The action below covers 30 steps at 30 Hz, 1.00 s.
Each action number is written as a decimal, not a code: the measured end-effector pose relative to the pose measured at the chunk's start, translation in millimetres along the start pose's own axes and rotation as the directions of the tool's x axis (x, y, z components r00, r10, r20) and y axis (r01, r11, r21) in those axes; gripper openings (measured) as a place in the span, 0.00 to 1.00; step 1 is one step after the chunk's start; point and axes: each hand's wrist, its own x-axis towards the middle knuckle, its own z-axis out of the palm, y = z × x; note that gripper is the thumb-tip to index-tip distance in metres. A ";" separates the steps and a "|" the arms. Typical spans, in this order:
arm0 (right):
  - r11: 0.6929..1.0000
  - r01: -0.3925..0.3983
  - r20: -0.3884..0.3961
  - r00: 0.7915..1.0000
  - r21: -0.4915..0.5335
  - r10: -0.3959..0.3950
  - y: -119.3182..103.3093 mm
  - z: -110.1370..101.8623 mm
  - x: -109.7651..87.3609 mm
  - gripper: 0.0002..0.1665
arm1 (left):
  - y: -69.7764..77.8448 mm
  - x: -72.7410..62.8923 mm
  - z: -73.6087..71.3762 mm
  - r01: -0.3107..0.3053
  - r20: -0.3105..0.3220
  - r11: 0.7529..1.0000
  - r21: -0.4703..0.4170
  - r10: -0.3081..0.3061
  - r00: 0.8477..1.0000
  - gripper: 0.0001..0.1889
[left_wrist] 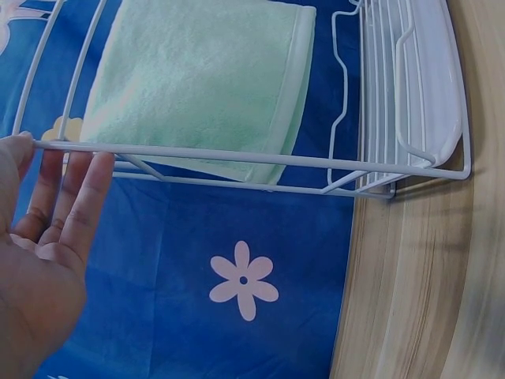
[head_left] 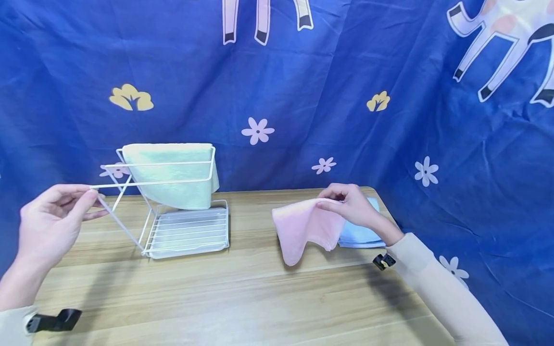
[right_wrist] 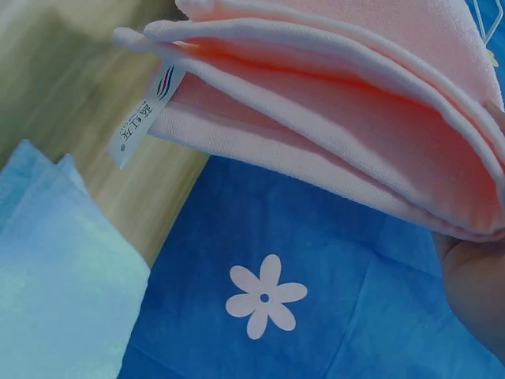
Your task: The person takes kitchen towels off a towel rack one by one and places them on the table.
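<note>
At the left, a white wire drying rack [head_left: 156, 183] stands on the table, a pale green towel [head_left: 173, 173] draped over its back bar. My left hand [head_left: 56, 216] pinches the rack's near upper corner between thumb and fingers, which the left wrist view shows at the end of the bar. My right hand [head_left: 352, 206] holds a folded pink towel [head_left: 298, 226] by its top edge, its lower folds hanging down. In the right wrist view the pink towel's layers spread apart, and a white label [right_wrist: 146, 118] sticks out. Beneath and behind that hand lies a folded light blue towel [head_left: 361, 233].
A white tray [head_left: 186, 242] with wire bars over it forms the rack's base. The wooden table [head_left: 242, 298] ends at a blue curtain [head_left: 285, 86] printed with flowers, which rises behind and along the right side.
</note>
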 end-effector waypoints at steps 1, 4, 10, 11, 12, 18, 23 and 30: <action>1.000 -0.003 0.005 1.000 0.003 0.003 0.4 0.4 -2.2 0.03 | 0.1 0.1 -0.1 -0.001 -0.001 1.000 0.002 0.001 1.000 0.09; 1.000 -0.005 0.017 1.000 0.017 0.005 -0.1 1.6 -8.7 0.03 | 0.3 0.5 0.8 -0.008 0.001 0.999 -0.054 0.008 1.000 0.09; 0.998 -0.015 0.039 0.999 0.056 0.013 0.0 6.2 -17.9 0.03 | -0.1 0.8 2.4 -0.022 0.005 0.992 -0.122 0.023 1.000 0.09; 0.998 -0.012 0.045 0.999 0.065 0.009 0.8 7.3 -18.5 0.02 | -0.2 0.7 2.3 -0.022 0.006 0.991 -0.128 0.023 1.000 0.09; 0.997 -0.014 0.050 0.999 0.072 0.010 1.8 8.7 -18.8 0.02 | -0.3 0.7 2.2 -0.022 0.005 0.991 -0.136 0.023 1.000 0.09; 0.997 -0.038 0.067 0.997 0.070 0.033 11.0 16.1 -16.5 0.02 | 0.6 -0.1 1.3 -0.014 0.000 0.999 -0.050 0.014 1.000 0.09; 0.996 -0.081 0.060 0.995 0.040 0.079 18.2 19.7 -8.9 0.04 | 1.6 -0.7 1.4 -0.007 -0.004 0.999 -0.041 0.007 1.000 0.09; 0.995 -0.099 0.030 0.995 0.007 0.099 36.9 24.3 8.0 0.05 | 0.8 -0.7 2.4 -0.007 0.007 0.986 -0.164 0.009 1.000 0.09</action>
